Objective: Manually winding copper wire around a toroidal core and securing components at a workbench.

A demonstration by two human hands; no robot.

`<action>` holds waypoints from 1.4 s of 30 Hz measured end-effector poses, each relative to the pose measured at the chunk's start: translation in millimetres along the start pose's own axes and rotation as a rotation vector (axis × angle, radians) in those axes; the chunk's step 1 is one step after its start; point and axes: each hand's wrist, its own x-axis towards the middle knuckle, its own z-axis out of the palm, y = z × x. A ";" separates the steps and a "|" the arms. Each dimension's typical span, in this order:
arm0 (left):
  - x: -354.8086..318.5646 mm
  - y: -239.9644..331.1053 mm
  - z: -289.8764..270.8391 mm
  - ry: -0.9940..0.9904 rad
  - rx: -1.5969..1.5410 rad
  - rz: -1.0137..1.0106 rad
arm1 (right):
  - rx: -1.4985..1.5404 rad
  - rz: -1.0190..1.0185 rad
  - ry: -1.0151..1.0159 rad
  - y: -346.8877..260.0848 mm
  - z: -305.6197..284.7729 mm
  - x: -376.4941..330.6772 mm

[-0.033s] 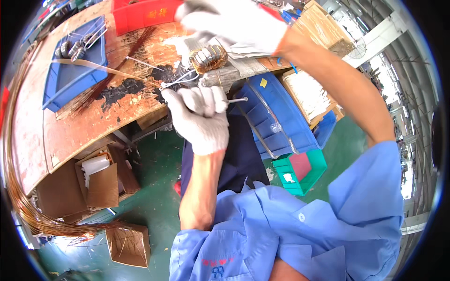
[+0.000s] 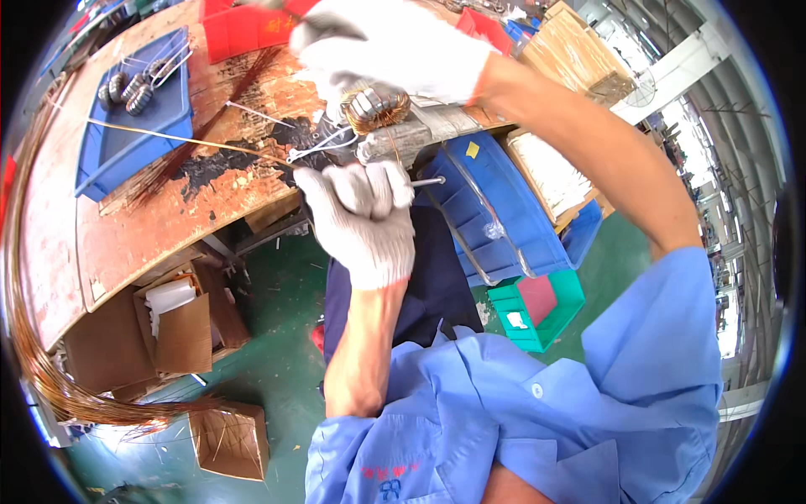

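Observation:
My left hand [image 2: 359,220], in a white knit glove, is closed at the table's front edge. A thin metal rod [image 2: 428,181] sticks out of the right side of this fist. A copper wire [image 2: 193,141] runs from near its thumb leftward over the table. Just beyond it lies a white cord loop [image 2: 315,152]. A ring-shaped coil [image 2: 374,109] wound with copper wire rests on a grey block [image 2: 395,139]. Above the coil is my right hand [image 2: 403,46], also gloved; motion blurs its fingers, and whether they hold anything is unclear.
A blue tray [image 2: 109,172] with several wound coils stands at the left, a red bin [image 2: 239,38] at the back. Blue crates [image 2: 504,227] and a green crate [image 2: 554,323] are at the right. A long copper wire bundle [image 2: 38,361] curves down the left side.
My right hand has moved slightly to the left. The copper wire now lies straighter and lower across the blue tray. My left hand has shifted very slightly and stays closed.

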 end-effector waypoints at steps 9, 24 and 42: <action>-8.4 25.0 20.9 0.157 0.120 -0.008 | -0.125 -0.086 -0.536 31.4 51.8 68.2; 0.2 26.4 47.0 0.072 0.258 -0.027 | 0.584 0.071 0.107 -0.4 -34.3 -19.2; 150.5 78.7 38.5 0.123 0.555 -0.164 | 0.560 0.636 0.339 54.1 91.8 -267.6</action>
